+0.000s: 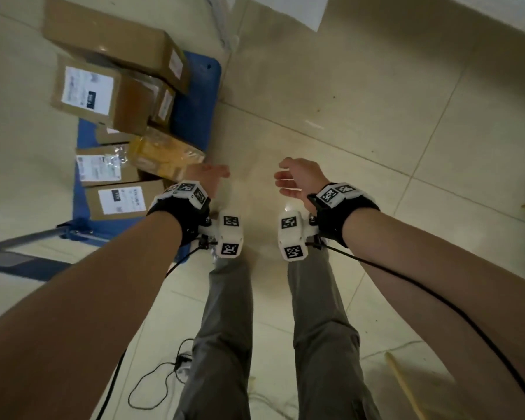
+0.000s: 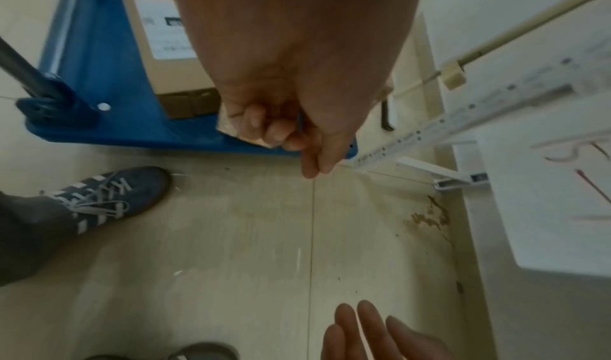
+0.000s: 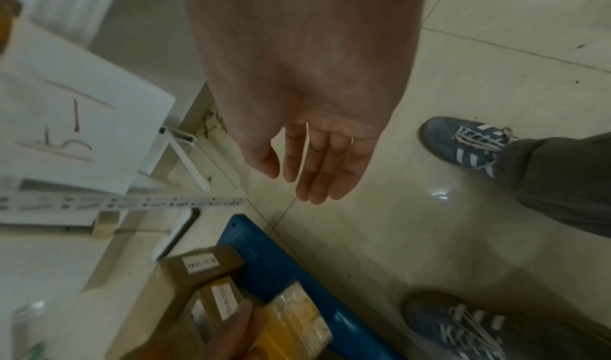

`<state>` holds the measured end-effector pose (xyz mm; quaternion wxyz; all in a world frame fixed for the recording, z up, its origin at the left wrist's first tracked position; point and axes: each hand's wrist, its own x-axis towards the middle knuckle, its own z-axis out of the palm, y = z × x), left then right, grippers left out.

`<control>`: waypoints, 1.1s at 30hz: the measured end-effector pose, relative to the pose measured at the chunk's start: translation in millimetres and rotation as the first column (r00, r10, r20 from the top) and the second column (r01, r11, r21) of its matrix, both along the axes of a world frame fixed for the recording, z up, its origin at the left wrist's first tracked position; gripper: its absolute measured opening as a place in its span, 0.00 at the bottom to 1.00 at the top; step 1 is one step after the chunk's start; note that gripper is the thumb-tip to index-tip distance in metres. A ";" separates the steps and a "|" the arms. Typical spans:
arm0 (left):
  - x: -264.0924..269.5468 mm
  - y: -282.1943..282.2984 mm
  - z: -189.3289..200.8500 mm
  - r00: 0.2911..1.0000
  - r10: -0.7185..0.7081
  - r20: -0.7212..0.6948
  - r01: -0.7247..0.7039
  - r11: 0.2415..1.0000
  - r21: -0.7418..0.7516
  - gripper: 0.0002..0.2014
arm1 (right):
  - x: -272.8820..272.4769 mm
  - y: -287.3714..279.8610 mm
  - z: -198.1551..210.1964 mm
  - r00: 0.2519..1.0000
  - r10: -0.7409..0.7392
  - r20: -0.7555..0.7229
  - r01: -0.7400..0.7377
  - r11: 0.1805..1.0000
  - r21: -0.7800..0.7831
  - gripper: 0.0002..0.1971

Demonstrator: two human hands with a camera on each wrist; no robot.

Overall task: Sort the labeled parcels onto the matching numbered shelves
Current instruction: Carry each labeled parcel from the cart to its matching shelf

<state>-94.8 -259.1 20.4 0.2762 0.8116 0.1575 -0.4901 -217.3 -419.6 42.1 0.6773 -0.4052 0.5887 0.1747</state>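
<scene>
Parcels sit piled on the blue cart [image 1: 194, 110], on the floor to the person's left: brown boxes with white labels, one big box [image 1: 115, 40] on top at the far end, a labelled box [image 1: 122, 200] at the near end, and a yellow parcel [image 1: 164, 156] wrapped in clear film at the cart's right edge. Left hand [image 1: 208, 177] hovers just beside or over the yellow parcel; holds nothing. In the left wrist view its fingers are loosely curled, not gripping; whether they touch the film cannot be told. Right hand [image 1: 297, 178] is out over bare floor tile, palm turned inward, fingers straight and relaxed, holding nothing, well apart from the cart. White shelf frame [image 3: 125, 201] with a perforated rail stands just past the cart's far end; a sheet [image 3: 66, 120] with a hand-drawn mark hangs on it, mark too blurred to read as a number. Judgement: step in hand is picking the next parcel, probably the yellow one as nearest. To do it well: read its label before lifting, since no label on it shows from here; bring the right hand across so both palms bracket opposite sides; film looks slippery, so grip under the edges rather than on the faces; lift straight up so the boxes leaning nearby do not topple.
</scene>
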 end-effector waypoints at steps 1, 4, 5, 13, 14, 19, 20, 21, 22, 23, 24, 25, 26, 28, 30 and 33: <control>4.3 15.3 -6.3 1.000 0.012 0.006 -0.012 1.000 0.015 0.12 | 3.4 9.3 -3.3 1.000 0.030 0.001 -0.030 1.000 0.002 0.10; 15.3 52.9 -23.9 0.997 0.070 -0.022 -0.069 0.997 0.046 0.13 | 14.9 35.3 -13.1 0.992 0.124 0.002 -0.124 0.992 -0.004 0.13; 19.0 63.5 -30.0 0.995 0.094 -0.026 -0.093 0.994 0.049 0.14 | 19.5 43.4 -15.9 0.990 0.143 -0.001 -0.143 0.990 -0.001 0.15; 63.1 114.1 -41.4 0.971 0.223 0.090 -0.227 0.973 0.033 0.11 | 51.7 86.2 -30.1 0.984 0.179 -0.002 -0.179 0.981 0.070 0.15; 71.2 119.0 -44.6 0.965 0.239 0.112 -0.243 0.969 0.028 0.15 | 54.2 88.7 -31.2 0.984 0.178 -0.005 -0.177 0.981 0.077 0.13; 116.4 144.8 -76.2 0.878 0.407 0.251 -0.412 0.910 -0.032 0.55 | 72.9 102.0 -39.6 0.988 0.156 -0.009 -0.154 0.983 0.103 0.11; 124.9 143.3 -71.3 0.866 0.428 0.258 -0.434 0.900 -0.035 0.61 | 79.4 103.9 -40.8 0.988 0.154 -0.005 -0.153 0.983 0.102 0.11; 134.2 143.5 -73.6 0.858 0.453 0.243 -0.456 0.889 -0.047 0.60 | 86.8 105.1 -41.7 0.989 0.149 0.002 -0.149 0.984 0.099 0.11; 139.2 133.2 -56.8 0.858 0.468 0.211 -0.465 0.883 -0.065 0.52 | 95.3 106.0 -42.3 0.990 0.142 0.011 -0.142 0.985 0.095 0.11; 141.2 120.7 -33.5 0.844 0.510 0.166 -0.501 0.860 -0.092 0.39 | 104.6 106.9 -43.3 0.991 0.132 0.016 -0.133 0.987 0.091 0.12; 143.1 108.7 -17.1 0.835 0.534 0.132 -0.521 0.845 -0.122 0.27 | 113.7 107.2 -44.1 0.992 0.123 0.020 -0.125 0.988 0.086 0.13; 146.6 101.9 -10.5 0.853 0.509 0.118 -0.496 0.860 -0.123 0.18 | 122.1 107.1 -44.5 0.993 0.116 0.027 -0.118 0.990 0.080 0.13; 148.8 97.6 -9.4 0.877 0.469 0.103 -0.455 0.881 -0.133 0.15 | 130.5 107.5 -45.0 0.993 0.112 0.038 -0.115 0.990 0.076 0.12; 152.9 90.7 -8.2 0.897 0.440 0.028 -0.430 0.886 -0.173 0.22 | 143.7 108.2 -46.8 0.993 0.103 0.063 -0.108 0.992 0.073 0.10; 158.6 89.8 -10.7 0.893 0.449 0.038 -0.438 0.884 -0.164 0.31 | 153.2 108.5 -50.2 0.993 0.095 0.076 -0.100 0.993 0.069 0.11; 160.1 88.9 -15.0 0.878 0.477 -0.026 -0.473 0.861 -0.185 0.26 | 156.2 109.7 -58.0 0.994 0.082 0.071 -0.086 0.995 0.060 0.13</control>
